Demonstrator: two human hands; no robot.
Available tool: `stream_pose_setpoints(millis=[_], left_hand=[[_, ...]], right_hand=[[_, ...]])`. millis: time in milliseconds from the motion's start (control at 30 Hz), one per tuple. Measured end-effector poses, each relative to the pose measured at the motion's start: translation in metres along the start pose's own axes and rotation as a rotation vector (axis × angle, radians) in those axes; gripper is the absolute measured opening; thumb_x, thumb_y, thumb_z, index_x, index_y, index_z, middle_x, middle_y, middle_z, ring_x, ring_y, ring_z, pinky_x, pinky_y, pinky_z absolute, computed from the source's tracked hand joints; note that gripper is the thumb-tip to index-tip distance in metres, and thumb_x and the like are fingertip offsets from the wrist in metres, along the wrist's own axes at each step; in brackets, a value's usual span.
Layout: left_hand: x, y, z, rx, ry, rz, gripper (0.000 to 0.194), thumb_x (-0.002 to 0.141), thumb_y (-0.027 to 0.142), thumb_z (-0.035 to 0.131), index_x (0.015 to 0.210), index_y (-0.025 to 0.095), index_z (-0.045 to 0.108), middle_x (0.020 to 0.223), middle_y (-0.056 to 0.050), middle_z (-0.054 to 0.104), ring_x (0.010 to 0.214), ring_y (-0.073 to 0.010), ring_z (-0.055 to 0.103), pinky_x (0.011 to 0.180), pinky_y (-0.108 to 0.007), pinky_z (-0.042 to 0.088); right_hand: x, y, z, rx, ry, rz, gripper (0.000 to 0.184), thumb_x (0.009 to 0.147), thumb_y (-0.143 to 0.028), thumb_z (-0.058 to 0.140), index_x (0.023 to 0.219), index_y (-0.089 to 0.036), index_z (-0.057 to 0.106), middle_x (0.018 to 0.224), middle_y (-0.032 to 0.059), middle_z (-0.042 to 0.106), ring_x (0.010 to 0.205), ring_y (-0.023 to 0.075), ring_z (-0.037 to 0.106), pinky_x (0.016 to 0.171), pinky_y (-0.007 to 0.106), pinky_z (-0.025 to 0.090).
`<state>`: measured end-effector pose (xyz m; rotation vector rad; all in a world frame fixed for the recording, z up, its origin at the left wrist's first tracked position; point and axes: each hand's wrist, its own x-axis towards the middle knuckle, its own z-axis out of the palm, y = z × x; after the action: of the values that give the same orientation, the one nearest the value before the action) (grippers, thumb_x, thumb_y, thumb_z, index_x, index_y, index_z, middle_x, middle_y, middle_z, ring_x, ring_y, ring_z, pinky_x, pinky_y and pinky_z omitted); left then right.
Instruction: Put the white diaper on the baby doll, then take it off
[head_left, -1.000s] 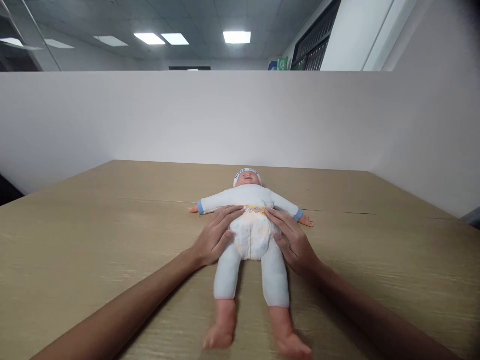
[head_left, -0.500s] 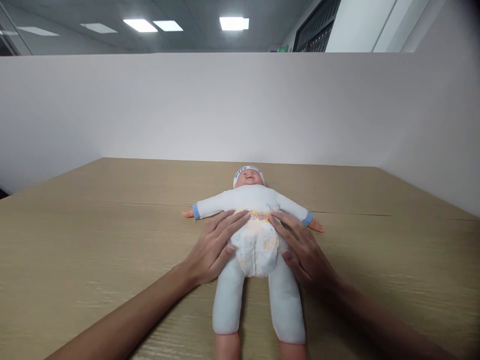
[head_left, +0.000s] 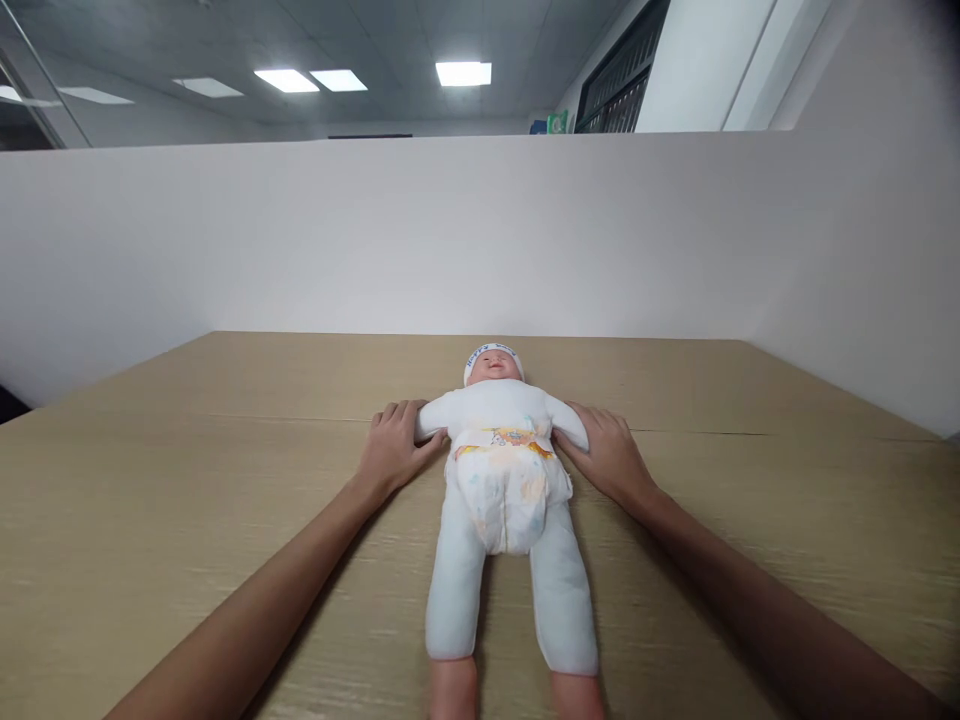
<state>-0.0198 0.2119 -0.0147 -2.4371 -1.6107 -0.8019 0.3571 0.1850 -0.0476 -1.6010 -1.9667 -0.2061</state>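
Note:
A baby doll (head_left: 499, 450) in a white suit, a white cap and a printed diaper (head_left: 504, 488) lies on its back on the wooden table (head_left: 187, 470), head away from me. My left hand (head_left: 394, 448) covers the doll's arm on the left side, fingers curled over it. My right hand (head_left: 609, 450) lies over the doll's other arm in the same way. Both doll forearms are hidden under my hands. The doll's bare feet run off the bottom edge.
A white partition wall (head_left: 375, 240) stands along the table's far edge and continues down the right side (head_left: 862, 300). Ceiling lights and a dark window show above it.
Both hands have left the diaper's waist and slid outward and away from me onto the doll's arms. The doll's arms now lie closer to its body.

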Motion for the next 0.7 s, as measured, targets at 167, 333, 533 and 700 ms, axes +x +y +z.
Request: stream_pose_setpoints(millis=[167,333,533,700], left_hand=[[0.009,0.031,-0.012,0.109,-0.145,-0.141,0.047,0.103,0.053,0.057,0.122,0.011,0.067,0.116,-0.017,0.075,0.114,-0.0387,0.067,0.1,-0.048,0.044],[0.004,0.079,-0.067,0.042,-0.164,-0.268,0.041,0.1,0.057,0.061,0.101,0.016,0.064,0.096,-0.013,0.077,0.087,-0.0334,0.073,0.075,-0.038,0.044],[-0.096,0.151,-0.142,-0.22,-0.105,-0.375,0.042,0.097,0.061,0.061,0.104,0.02,0.056,0.092,-0.008,0.073,0.082,-0.0319,0.07,0.067,-0.036,0.045],[-0.282,0.173,-0.134,-0.31,-0.216,-0.108,0.04,0.089,0.035,0.064,0.127,0.022,0.064,0.113,-0.013,0.075,0.103,-0.0363,0.071,0.089,-0.047,0.056]], right_hand=[[0.007,-0.029,-0.014,0.067,-0.106,0.218,0.037,0.102,-0.048,0.056,0.106,-0.017,0.075,0.106,0.0133,0.079,0.095,0.0272,0.07,0.076,0.031,0.039],[0.004,-0.046,-0.046,0.148,-0.136,0.362,0.037,0.098,-0.046,0.058,0.115,-0.017,0.075,0.109,0.0147,0.081,0.089,0.0266,0.073,0.068,0.028,0.038],[-0.048,-0.052,-0.125,0.427,-0.205,0.277,0.05,0.093,-0.041,0.06,0.137,-0.02,0.071,0.125,0.0093,0.079,0.108,0.0278,0.074,0.084,0.029,0.055],[-0.144,-0.072,-0.192,0.593,-0.291,0.085,0.05,0.099,-0.049,0.061,0.14,-0.022,0.071,0.134,0.0114,0.073,0.12,0.0294,0.069,0.099,0.034,0.056]])
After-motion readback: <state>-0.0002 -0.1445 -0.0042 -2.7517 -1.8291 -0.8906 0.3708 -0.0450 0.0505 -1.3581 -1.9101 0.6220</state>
